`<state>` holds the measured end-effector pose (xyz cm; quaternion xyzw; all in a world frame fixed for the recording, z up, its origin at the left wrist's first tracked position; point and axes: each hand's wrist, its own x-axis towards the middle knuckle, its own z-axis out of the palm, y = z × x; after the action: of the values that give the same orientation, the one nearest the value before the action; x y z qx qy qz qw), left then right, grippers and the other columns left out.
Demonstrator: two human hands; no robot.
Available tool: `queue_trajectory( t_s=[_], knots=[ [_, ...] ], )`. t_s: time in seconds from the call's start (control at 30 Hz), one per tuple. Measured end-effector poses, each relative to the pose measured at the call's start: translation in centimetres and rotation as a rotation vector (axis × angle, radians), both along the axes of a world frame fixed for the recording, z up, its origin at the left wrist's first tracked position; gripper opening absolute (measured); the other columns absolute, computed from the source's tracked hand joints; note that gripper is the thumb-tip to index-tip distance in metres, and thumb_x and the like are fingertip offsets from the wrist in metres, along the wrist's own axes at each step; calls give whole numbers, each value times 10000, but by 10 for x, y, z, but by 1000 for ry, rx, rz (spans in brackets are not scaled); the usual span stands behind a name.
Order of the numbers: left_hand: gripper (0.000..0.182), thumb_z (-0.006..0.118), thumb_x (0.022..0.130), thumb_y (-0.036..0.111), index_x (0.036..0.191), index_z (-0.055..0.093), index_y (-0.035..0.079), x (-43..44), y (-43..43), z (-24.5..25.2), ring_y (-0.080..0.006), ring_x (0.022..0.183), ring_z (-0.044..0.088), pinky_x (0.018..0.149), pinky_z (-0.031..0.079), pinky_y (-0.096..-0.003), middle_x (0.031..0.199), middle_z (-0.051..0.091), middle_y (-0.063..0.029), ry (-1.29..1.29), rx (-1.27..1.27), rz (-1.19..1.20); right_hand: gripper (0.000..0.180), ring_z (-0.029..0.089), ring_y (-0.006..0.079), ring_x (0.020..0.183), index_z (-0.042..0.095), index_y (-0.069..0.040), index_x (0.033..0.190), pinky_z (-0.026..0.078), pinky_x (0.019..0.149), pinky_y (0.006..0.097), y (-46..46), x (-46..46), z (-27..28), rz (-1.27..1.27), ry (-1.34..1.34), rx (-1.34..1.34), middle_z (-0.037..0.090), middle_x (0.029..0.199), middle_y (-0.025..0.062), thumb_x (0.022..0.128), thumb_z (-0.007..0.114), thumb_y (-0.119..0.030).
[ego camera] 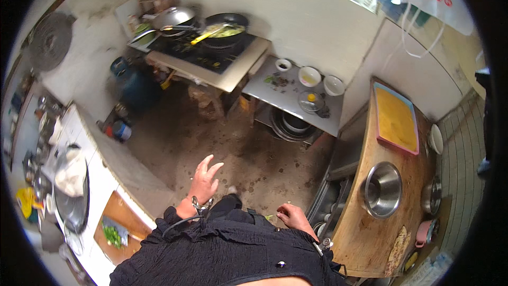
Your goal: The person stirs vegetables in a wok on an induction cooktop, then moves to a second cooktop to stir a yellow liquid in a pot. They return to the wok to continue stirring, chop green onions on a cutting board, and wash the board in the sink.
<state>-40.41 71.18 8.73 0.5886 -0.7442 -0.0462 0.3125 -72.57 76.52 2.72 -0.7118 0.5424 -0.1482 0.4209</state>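
My left hand point(203, 182) hovers over the floor in front of my body, fingers apart and holding nothing. A metal-banded watch point(201, 206) is on that wrist. Close to the wooden counter on the right, my right hand point(293, 215) hangs with loosely curled fingers; its palm is hidden and I see nothing in it. On the counter beside it stands a steel bowl point(383, 190). To my left, a cutting board point(109, 210) on the white tiled counter point(92, 167) carries a cleaver blade point(123, 233) and chopped greens point(112, 235).
Ahead, a wok point(226, 20) with food and a yellow-handled spatula point(204, 36) sits beside a lidded pan point(174, 16). A low metal table point(262, 83) bears several bowls and a glass lid point(311, 102). A blue gas cylinder point(133, 83) stands below left. A yellow-filled tray point(396, 117) lies right.
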Motion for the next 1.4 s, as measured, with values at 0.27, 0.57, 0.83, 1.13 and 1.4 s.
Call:
queue_trajectory(
  t_s=[0.27,0.57,0.83,1.13,1.4],
  knots=[
    [333,670,663,49,991,628,89,-54,-189,-53,-334,1058,529,909,453,-388,1119,554,-146,60,162,-382,222,638,311,861,611,-1,969,498,744,358,-95,-33,14,-255,-47,154,648,917,182,794,643,-134],
    [349,660,732,113,1071,592,64,-56,-321,-56,-336,1096,513,926,445,-399,1192,520,-171,49,384,-459,251,652,237,910,608,5,1035,509,786,316,-276,-18,67,-183,-51,255,664,952,160,807,652,-93],
    [318,631,771,136,1078,593,64,-5,-338,-45,-337,1084,519,916,448,-400,1187,515,-148,90,576,-186,305,638,163,902,581,-6,1102,506,788,290,-419,31,65,206,-200,345,666,977,116,823,662,-101],
    [286,641,758,134,1036,610,73,156,-393,-43,-335,1025,556,865,478,-391,1158,534,-140,202,342,260,579,577,216,1065,343,-31,1354,469,917,335,-533,215,84,373,-705,532,565,1185,138,857,634,-92],
    [320,645,768,46,1080,577,35,335,-499,-28,-232,859,623,745,523,-325,1103,555,-103,407,267,150,482,493,425,1143,391,-7,1231,383,1015,520,-609,412,70,-291,-1431,828,509,1170,282,833,632,-132]
  ],
)
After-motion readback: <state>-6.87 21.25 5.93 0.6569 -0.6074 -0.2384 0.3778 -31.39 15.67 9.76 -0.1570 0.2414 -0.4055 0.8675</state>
